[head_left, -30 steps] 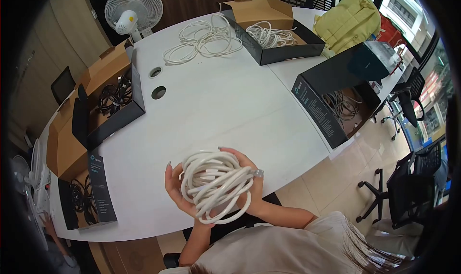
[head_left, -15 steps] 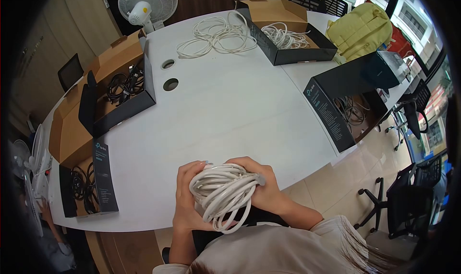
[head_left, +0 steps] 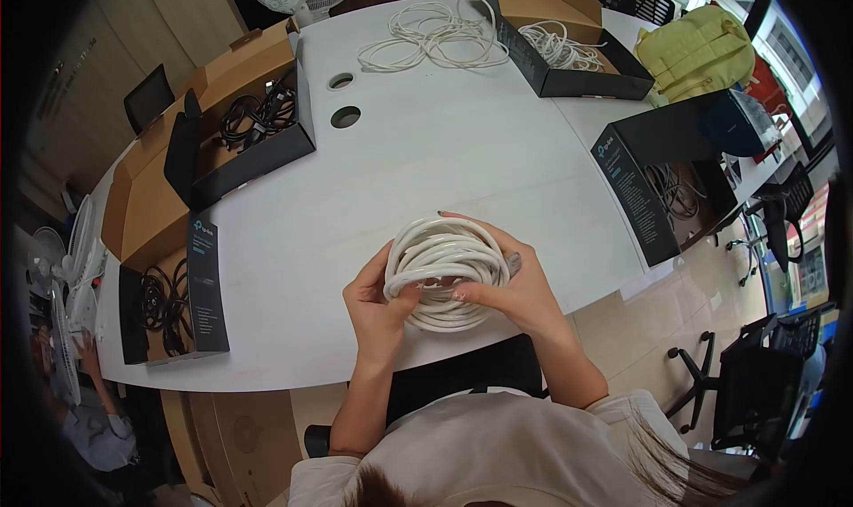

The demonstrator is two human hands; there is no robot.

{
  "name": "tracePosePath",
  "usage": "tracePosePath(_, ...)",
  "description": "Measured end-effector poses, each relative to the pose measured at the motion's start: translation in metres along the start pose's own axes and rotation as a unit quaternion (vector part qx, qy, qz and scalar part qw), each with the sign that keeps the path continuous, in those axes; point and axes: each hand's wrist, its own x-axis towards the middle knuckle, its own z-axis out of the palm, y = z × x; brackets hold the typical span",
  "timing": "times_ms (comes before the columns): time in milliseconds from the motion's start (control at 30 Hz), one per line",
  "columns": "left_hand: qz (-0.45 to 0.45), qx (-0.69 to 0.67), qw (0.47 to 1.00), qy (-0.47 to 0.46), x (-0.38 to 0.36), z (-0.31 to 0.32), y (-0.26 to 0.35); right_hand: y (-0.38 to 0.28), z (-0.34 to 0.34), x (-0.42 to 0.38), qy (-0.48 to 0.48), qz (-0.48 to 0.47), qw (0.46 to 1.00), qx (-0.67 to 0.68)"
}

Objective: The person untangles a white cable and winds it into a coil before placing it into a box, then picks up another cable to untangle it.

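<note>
A thick coil of white network cable is held up in front of me, over the near edge of the white table. My left hand grips the coil's left side, its thumb pressed into the centre. Around the right side wraps my right hand, thumb also reaching toward the middle. A grey connector end sticks out beside the right fingers. The fingers behind the coil are mostly hidden.
Loose white cable lies at the far side. Open boxes with black cables stand left, and a box of white cable far right. A box with grey cable is at right, near a yellow backpack. Another person's hand shows far left.
Both hands have raised the coil away from my body and turned it, so its round opening now faces me. The thumbs have moved to its centre. The view has shifted slightly.
</note>
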Motion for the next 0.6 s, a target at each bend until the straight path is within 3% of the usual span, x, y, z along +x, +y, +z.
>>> tracePosePath(167,0.024,-0.014,0.999,0.037,-0.001,0.005,0.004,-0.002,-0.002,0.001,-0.001,0.029,0.997,-0.078)
tracePosePath(267,0.0,-0.041,0.999,0.027,-0.003,0.009,0.008,-0.01,-0.012,0.007,-0.04,-0.001,0.963,-0.267)
tracePosePath(400,0.046,-0.001,0.999,0.02,-0.001,0.019,0.002,-0.009,-0.018,0.016,-0.049,0.027,0.991,-0.119)
tracePosePath(600,0.037,0.005,0.998,-0.048,-0.003,0.017,-0.017,-0.018,-0.033,0.043,-0.041,0.019,0.986,-0.161)
